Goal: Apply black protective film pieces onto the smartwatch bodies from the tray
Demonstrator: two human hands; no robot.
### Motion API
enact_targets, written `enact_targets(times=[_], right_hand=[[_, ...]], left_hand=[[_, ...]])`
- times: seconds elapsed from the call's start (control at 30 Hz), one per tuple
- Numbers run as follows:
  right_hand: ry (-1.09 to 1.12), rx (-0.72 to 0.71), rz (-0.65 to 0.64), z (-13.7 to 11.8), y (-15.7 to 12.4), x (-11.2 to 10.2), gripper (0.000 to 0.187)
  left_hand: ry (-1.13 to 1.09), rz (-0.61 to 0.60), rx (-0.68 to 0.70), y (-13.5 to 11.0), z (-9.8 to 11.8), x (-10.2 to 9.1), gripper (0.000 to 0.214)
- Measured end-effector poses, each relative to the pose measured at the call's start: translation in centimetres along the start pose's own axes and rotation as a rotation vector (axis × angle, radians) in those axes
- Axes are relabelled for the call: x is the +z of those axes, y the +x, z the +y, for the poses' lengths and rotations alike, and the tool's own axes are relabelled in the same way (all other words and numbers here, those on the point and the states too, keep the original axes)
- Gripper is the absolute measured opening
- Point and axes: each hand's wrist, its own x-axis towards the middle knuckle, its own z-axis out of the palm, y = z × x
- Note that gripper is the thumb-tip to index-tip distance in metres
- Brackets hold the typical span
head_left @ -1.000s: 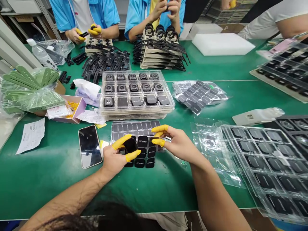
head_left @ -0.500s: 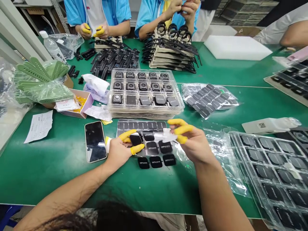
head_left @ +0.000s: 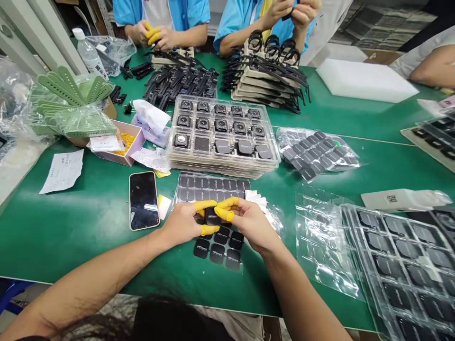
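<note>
My left hand (head_left: 186,221), with yellow finger cots on it, grips a black square watch case (head_left: 212,216) by its sides. A black film printed "HiFuture" shows over the watch's face. My right hand (head_left: 245,219), also in yellow finger cots, is closed with its fingertips at the film's upper right corner. Below both hands lie several loose black HiFuture films (head_left: 217,253) in rows. Just behind them rests a clear sheet of black films (head_left: 213,184). A crumpled white wipe (head_left: 258,201) lies behind my right hand.
A tray stack (head_left: 223,163) of watch cases stands ahead, with watch straps (head_left: 185,83) behind it. A phone (head_left: 143,201) lies at left. Clear trays (head_left: 398,246) of black films and a plastic bag (head_left: 323,237) occupy the right. Two co-workers in blue (head_left: 190,19) sit opposite.
My right hand has let go of the white wipe and moved left to the watch in my left hand. The watch's face, bare before, now has a black HiFuture film over it.
</note>
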Motion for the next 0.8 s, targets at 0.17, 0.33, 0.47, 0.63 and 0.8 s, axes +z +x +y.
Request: enact_targets(times=[0.17, 0.33, 0.47, 0.63, 0.8], right_hand=[[0.053, 0.056, 0.032, -0.05, -0.02, 0.1, 0.039], [0.069, 0.067, 0.062, -0.12, -0.02, 0.49, 0.04], [0.055, 0.044, 0.063, 0.05, 0.06, 0.47, 0.042], [0.073, 0.057, 0.049, 0.17, 0.03, 0.42, 0.04], [0.073, 0.062, 0.037, -0.09, 0.11, 0.44, 0.04]], left_hand=[[0.002, 0.002, -0.037, -0.12, 0.16, 0.06, 0.055], [-0.034, 0.018, -0.062, -0.2, 0.24, 0.13, 0.055], [-0.049, 0.025, -0.083, -0.18, 0.2, 0.21, 0.056], [-0.04, 0.026, -0.069, -0.15, 0.13, 0.26, 0.056], [-0.019, 0.025, -0.063, -0.21, 0.19, 0.19, 0.054]])
